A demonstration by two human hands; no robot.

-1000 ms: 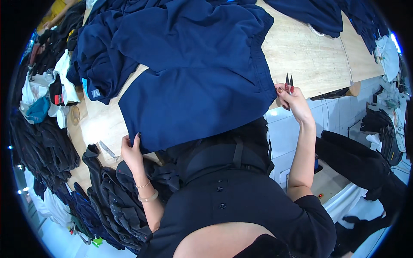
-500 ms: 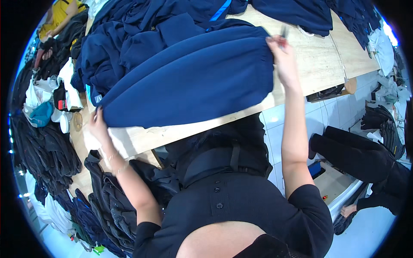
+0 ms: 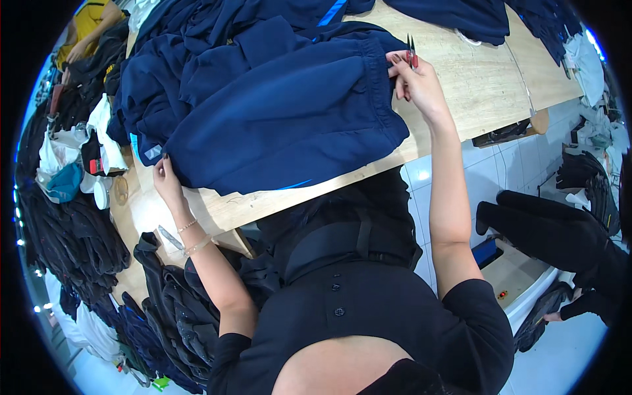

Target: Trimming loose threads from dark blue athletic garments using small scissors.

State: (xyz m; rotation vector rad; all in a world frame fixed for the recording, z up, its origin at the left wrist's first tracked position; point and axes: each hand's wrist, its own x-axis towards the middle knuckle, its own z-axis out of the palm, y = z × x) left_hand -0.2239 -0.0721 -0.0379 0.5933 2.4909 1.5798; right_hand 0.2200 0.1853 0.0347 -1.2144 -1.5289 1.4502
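Observation:
A pair of navy elastic-waist pants point(image 3: 283, 125) lies on the wooden table, its gathered waistband point(image 3: 378, 85) to the right. At its left end, my left hand point(image 3: 170, 184) has thumb and fingers closed on the fabric edge, beside a small pale patch point(image 3: 153, 153). My right hand point(image 3: 421, 89) is by the upper corner of the waistband, fingers bent and close to the cloth. Small thread snips point(image 3: 413, 58) with red handles are tucked in that hand, their dark points facing away from me. Whether its fingertips press the waistband is hard to tell.
More navy garments point(image 3: 210, 59) are heaped behind the pants. Dark clothes point(image 3: 72, 230) hang or lie in piles at the left, near a roll of tape point(image 3: 119, 189). Metal scissors or a blade point(image 3: 170, 238) rest by my left wrist. Other people point(image 3: 553, 230) are at right and far left.
The stretched pants have come down flat onto the table and the waistband has gathered in. My right hand has moved left and its fingers have loosened; my left hand has shifted slightly right.

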